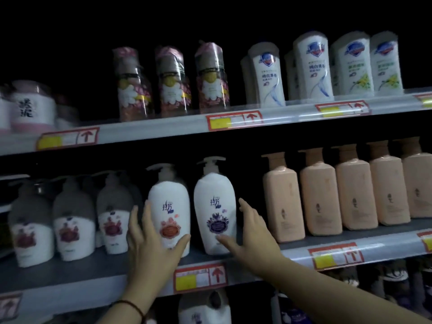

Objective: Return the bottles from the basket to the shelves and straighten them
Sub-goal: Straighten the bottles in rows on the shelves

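Note:
Two white pump bottles stand side by side on the middle shelf [93,270]. The left one, with an orange-red flower label [169,206], sits in my left hand [152,244], fingers along its left side and thumb across its lower front. The right one, with a purple flower label [215,206], is clasped by my right hand [253,232], fingers up its right side and thumb on its lower front. Both bottles are upright with labels facing out. No basket is in view.
Left of them stand grey-topped pump bottles [73,218]. To the right runs a row of peach square bottles [319,197]. The upper shelf [163,130] holds pink floral bottles [173,83] and white body-wash bottles [313,66]. More bottles stand on the shelf below.

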A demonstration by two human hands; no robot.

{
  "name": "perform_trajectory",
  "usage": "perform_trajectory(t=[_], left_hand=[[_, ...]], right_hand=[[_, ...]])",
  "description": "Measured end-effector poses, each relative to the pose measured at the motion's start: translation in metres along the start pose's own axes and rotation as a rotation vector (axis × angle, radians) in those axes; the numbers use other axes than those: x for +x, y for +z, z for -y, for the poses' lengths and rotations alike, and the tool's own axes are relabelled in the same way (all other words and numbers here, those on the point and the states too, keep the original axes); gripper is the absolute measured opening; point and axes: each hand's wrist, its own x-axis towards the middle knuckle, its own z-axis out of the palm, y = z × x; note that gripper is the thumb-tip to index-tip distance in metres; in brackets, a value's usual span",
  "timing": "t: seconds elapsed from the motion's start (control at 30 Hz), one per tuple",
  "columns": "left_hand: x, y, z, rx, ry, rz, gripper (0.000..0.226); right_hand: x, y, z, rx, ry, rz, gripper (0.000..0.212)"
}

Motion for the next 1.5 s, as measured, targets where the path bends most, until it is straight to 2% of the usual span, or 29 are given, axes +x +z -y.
perform_trajectory(t=[0.1,0.2,0.33,0.5,0.73,1.13,1.27,1.37,1.43,1.5], left_hand=[[0.022,-0.001,0.016,-0.161,-0.087,0.109,0.123],[0.029,0.008,0.025,-0.324,-0.125,0.209,0.134],[0.026,0.015,0.034,-0.270,-0.067,0.202,0.133],[0.027,0.012,0.041,-0.336,-0.075,0.219,0.132],[0.020,0.009,0.045,-0.264,-0.042,0.254,0.126],[0.029,0.013,0.056,-0.434,-0.117,0.347,0.120],[0.027,0.014,0.052,-0.354,-0.106,0.307,0.122],[0.020,0.014,0.045,-0.177,-0.069,0.275,0.121],[0.013,0.013,0.039,-0.058,-0.001,0.153,0.118],[0.003,0.014,0.036,0.025,0.157,-0.015,0.103]], right_hand=[[0.014,0.019,0.019,0.051,0.070,-0.006,0.122],[0.022,0.032,0.023,0.064,0.135,-0.003,0.132],[0.021,0.046,0.017,0.126,0.152,-0.027,0.132],[0.024,0.054,0.011,0.068,0.154,-0.051,0.130],[0.023,0.057,0.007,0.031,0.137,-0.076,0.128],[0.025,0.058,0.001,0.054,0.126,-0.065,0.125],[0.024,0.060,0.004,0.006,0.129,-0.084,0.123],[0.022,0.060,0.006,0.000,0.133,-0.086,0.122],[0.018,0.059,0.007,-0.006,0.118,-0.082,0.123],[0.011,0.053,0.008,-0.005,0.067,-0.074,0.116]])
